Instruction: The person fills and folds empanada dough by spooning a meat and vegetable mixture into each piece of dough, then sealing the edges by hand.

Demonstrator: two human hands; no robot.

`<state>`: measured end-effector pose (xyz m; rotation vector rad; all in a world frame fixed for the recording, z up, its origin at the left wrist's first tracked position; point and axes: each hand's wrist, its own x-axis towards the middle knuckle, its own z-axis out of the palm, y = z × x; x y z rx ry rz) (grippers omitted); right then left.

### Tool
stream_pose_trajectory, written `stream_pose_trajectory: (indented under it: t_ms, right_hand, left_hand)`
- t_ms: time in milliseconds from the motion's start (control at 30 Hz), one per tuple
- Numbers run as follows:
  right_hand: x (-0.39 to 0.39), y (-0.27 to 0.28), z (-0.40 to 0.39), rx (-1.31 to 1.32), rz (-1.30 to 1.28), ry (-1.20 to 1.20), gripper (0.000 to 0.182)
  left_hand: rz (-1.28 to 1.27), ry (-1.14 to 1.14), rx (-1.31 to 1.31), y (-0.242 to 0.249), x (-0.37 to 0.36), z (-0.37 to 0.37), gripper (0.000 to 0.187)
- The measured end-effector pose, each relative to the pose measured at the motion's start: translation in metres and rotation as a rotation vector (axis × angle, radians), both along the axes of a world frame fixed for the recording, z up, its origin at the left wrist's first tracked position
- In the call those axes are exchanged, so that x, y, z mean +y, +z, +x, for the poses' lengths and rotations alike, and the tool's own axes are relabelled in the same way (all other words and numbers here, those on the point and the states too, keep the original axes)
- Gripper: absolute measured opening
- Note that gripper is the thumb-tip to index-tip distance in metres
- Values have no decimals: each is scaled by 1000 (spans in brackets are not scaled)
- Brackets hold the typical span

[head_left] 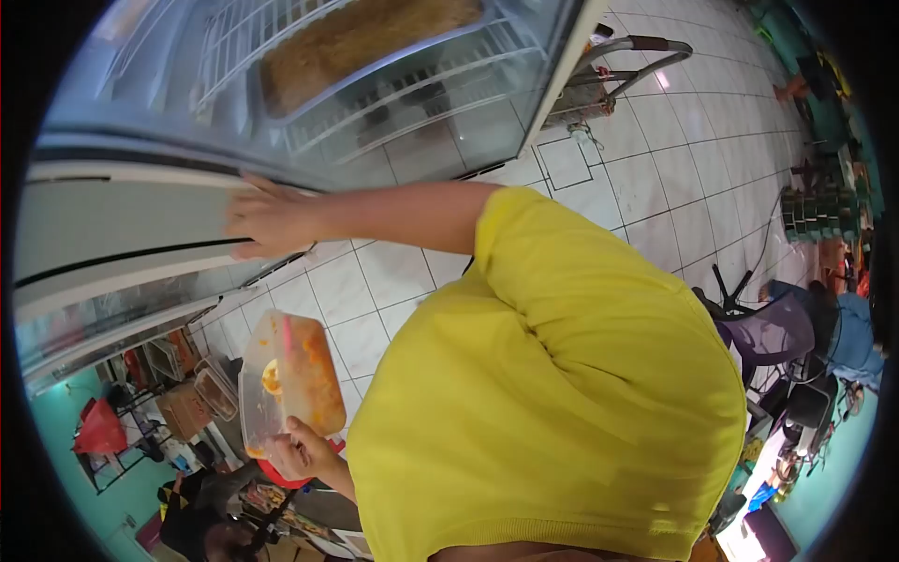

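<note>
The right hand (267,220) is laid open and flat on the fridge door (122,234). A clear tub (286,379) of orange food is gripped from below by the left hand (304,454), over the tiled floor (375,290).

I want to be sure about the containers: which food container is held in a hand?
The clear plastic container with orange food, gripped from below by one hand. The large tray of brown food sits on the fridge rack, untouched.
</note>
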<state>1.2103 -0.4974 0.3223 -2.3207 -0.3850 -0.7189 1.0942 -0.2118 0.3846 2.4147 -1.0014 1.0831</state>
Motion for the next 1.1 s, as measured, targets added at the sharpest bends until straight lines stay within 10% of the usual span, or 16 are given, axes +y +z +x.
stream_pose_trajectory:
  t_ms: [133,300,500,633,667,733,867,1000,1100]
  right_hand:
    - [2,-39,-81,1068,797,374,67]
    - [-11,-44,-175,1152,1399,657,83]
    - [4,-35,-233,1259,1269,531,78]
    - [58,-102,-246,1050,1355,738,60]
    - [70,-87,-258,1014,1328,724,60]
    - [89,-56,-274,969,1306,681,63]
    - [122,-59,-269,1035,1091,764,69]
    - [134,-68,-233,1222,993,831,62]
    - [161,-107,-214,1223,526,810,53]
  left_hand:
    - [-46,-159,57,-4,-28,-22,42]
    - [36,-413,8,1,-68,-64,42]
    - [97,-450,126,-20,-37,-133,36]
    - [-920,-103,305,-98,14,-168,34]
    - [-774,10,317,-127,40,-179,47]
    - [-1653,206,770,-151,51,-207,55]
    - [-1925,145,1313,-142,53,-260,56]
    - [-2237,-112,1230,-163,51,-262,51]
    - [-2275,279,553,-166,25,-271,60]
